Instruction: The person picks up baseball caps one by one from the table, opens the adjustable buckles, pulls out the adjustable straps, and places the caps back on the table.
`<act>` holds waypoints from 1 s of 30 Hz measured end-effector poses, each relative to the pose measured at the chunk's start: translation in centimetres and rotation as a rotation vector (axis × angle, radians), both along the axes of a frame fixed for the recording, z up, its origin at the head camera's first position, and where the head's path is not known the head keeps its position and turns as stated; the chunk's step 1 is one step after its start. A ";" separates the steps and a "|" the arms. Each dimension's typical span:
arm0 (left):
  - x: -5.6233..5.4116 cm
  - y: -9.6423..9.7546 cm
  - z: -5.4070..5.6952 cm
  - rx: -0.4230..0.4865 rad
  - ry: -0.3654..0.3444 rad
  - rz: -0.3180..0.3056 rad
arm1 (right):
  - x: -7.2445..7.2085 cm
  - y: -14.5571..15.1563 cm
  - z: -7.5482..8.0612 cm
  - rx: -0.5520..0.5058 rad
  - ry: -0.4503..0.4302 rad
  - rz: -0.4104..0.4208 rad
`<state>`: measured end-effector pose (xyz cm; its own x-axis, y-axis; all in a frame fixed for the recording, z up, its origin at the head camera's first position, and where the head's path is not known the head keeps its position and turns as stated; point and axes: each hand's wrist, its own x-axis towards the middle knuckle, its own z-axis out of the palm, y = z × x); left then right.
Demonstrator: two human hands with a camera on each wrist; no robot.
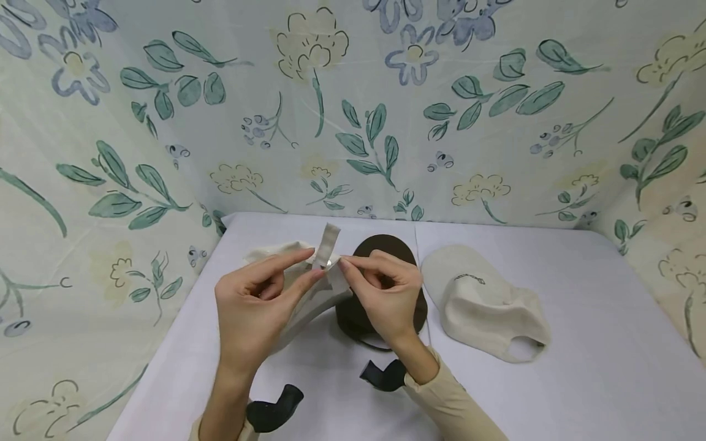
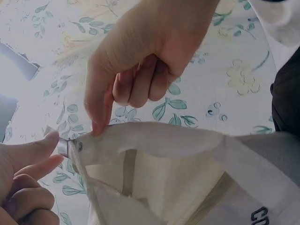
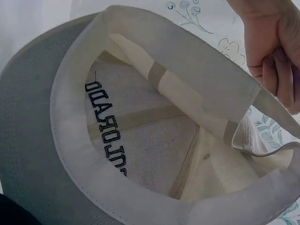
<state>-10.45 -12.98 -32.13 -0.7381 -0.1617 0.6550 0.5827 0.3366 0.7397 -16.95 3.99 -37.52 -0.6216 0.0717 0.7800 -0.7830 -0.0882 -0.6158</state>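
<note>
A cream cap [image 1: 300, 315] hangs tilted between the two hands, its open underside in the right wrist view, where dark embroidered letters [image 3: 111, 136] show through reversed. My left hand [image 1: 250, 300] holds the cap's back strap at a small metal buckle [image 2: 63, 148], thumb and index finger on either side. From the buckle a loose strap end [image 1: 329, 239] sticks up. Beside it my right hand [image 1: 388, 297] pinches the band's edge between thumb and index finger, the other fingers curled in. The left palm hides part of the cap in the head view.
A dark brown cap [image 1: 386, 245] lies on the white table [image 1: 595, 367] behind the right hand. To its right rests another cream cap [image 1: 491, 306] with a small dark line of embroidery. A floral cloth [image 1: 386, 122] hangs behind and at both sides. Black wrist mounts [image 1: 276, 409] sit on both forearms.
</note>
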 end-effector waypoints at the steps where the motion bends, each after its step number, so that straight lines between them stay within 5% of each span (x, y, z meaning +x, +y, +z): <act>1: 0.0 0.1 -0.1 -0.017 0.016 0.013 | 0.0 0.0 0.0 -0.010 -0.014 -0.003; 8: 0.2 1.2 -0.1 -0.115 0.161 0.110 | 0.0 0.1 0.1 -0.077 -0.079 -0.049; 16: 0.0 4.4 -1.6 -0.293 0.411 0.404 | 0.0 0.3 0.4 -0.097 -0.148 -0.116; 20: -0.5 5.6 -2.6 -0.319 0.461 0.482 | 0.0 0.4 0.5 -0.100 -0.184 -0.131; 30: -2.3 5.8 -3.7 -0.234 0.561 0.453 | -0.2 0.6 0.5 -0.097 -0.211 -0.142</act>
